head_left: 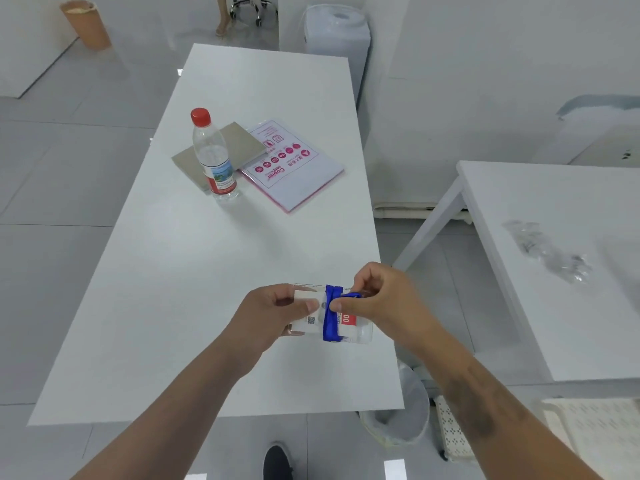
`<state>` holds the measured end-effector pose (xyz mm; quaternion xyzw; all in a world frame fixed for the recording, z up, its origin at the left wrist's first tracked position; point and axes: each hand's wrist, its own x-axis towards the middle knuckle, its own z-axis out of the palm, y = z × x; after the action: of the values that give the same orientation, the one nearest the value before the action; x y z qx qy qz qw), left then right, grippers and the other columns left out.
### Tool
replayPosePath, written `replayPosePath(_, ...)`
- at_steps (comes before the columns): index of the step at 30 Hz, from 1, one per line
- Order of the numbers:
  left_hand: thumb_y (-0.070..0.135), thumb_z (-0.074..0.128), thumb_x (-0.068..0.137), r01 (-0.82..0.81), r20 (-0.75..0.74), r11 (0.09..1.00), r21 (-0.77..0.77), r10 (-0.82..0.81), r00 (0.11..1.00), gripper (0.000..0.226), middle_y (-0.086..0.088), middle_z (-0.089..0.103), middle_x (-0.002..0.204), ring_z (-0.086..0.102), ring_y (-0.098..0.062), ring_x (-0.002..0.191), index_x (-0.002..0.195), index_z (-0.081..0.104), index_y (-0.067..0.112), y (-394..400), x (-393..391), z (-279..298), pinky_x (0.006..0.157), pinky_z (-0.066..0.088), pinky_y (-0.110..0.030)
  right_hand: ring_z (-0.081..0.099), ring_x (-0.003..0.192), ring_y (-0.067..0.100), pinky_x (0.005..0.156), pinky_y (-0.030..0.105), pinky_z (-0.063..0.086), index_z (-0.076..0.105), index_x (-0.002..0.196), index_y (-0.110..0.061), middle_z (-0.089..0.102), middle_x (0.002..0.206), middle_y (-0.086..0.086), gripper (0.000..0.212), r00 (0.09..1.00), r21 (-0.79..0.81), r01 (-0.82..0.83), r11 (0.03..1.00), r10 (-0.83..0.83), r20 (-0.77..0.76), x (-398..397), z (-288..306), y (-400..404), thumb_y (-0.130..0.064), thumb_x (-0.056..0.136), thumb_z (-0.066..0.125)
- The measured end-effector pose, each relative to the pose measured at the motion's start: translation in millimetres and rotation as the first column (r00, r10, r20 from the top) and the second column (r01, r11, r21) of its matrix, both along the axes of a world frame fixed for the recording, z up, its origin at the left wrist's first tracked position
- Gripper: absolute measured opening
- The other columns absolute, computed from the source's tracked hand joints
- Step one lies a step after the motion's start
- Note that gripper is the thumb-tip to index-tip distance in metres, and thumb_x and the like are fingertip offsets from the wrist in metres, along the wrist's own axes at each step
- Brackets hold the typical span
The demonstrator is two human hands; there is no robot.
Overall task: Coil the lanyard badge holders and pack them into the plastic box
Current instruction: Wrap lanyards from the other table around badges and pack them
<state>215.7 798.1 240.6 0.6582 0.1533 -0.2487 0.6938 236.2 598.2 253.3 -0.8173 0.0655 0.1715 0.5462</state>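
Head view, steeply down, close.

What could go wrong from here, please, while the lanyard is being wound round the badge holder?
1. The right hand only pinches the blue lanyard at its end; if the pinch slips, the wraps may spring loose.
2. The left hand grips the badge holder by one end only, in the air near the table edge, so it could twist free and drop to the floor.
3. No plastic box is visible, so packing may stall.
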Motion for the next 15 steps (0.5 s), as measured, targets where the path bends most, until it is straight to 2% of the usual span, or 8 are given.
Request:
replayPosePath(2, 0.009, 0.069, 0.089, -0.001, -0.004, 1.0, -0.006, 0.001, 1.0, 0.013, -0.01, 0.077, 0.098, 0.073, -0.028, 0.092, 0.099, 0.076, 0.012, -17, -7, 0, 0.085, 0.06, -0.039, 0.058, 0.063, 0.02, 0.058, 0.034, 0.049, 0.056, 0.071, -0.015, 0.064, 0.068, 0.015, 0.036, 1.0, 0.032, 0.017, 0.999, -0.017, -0.003, -8, -3, -17, -0.015, 0.063, 0.092)
replayPosePath(6, 0.007, 0.068, 0.089, -0.017, -0.012, 1.0, -0.015, 0.017, 1.0, 0.013, -0.008, 0.077, 0.097, 0.074, -0.026, 0.09, 0.1, 0.075, 0.011, -68, -17, 5, 0.079, 0.061, -0.037, 0.057, 0.063, 0.019, 0.049, 0.019, 0.044, 0.059, 0.07, -0.013, 0.066, 0.066, 0.006, 0.029, 0.998, 0.083, 0.049, 0.995, -0.052, 0.03, -20, -1, -68, -0.015, 0.068, 0.088)
replayPosePath(10, 0.007, 0.069, 0.089, -0.023, 0.024, 0.999, 0.036, 0.022, 0.999, 0.012, -0.005, 0.078, 0.094, 0.074, -0.022, 0.086, 0.097, 0.076, 0.013, -134, -25, 9, 0.079, 0.061, -0.036, 0.058, 0.063, 0.02, 0.052, 0.024, 0.044, 0.059, 0.068, -0.014, 0.065, 0.067, 0.01, 0.029, 0.995, 0.086, 0.057, 0.995, -0.064, 0.078, -31, -2, -132, -0.015, 0.069, 0.087)
replayPosePath(13, 0.007, 0.069, 0.089, -0.052, 0.03, 0.997, 0.059, 0.051, 0.998, 0.012, -0.005, 0.078, 0.091, 0.074, -0.019, 0.082, 0.096, 0.075, 0.015, -197, -35, 12, 0.071, 0.06, -0.03, 0.062, 0.066, 0.022, 0.055, 0.029, 0.048, 0.059, 0.07, -0.015, 0.068, 0.073, 0.016, 0.028, 0.994, 0.071, 0.038, 0.997, -0.045, 0.097, -38, -2, -193, -0.016, 0.07, 0.087)
replayPosePath(15, 0.008, 0.069, 0.089, -0.071, 0.024, 0.995, 0.072, 0.069, 0.997, 0.012, -0.005, 0.078, 0.09, 0.074, -0.018, 0.082, 0.097, 0.075, 0.015, -237, -44, 14, 0.071, 0.059, -0.029, 0.062, 0.066, 0.02, 0.055, 0.026, 0.048, 0.058, 0.07, -0.016, 0.068, 0.075, 0.016, 0.028, 0.995, 0.061, 0.015, 0.998, -0.021, 0.097, -43, 0, -232, -0.018, 0.071, 0.086)
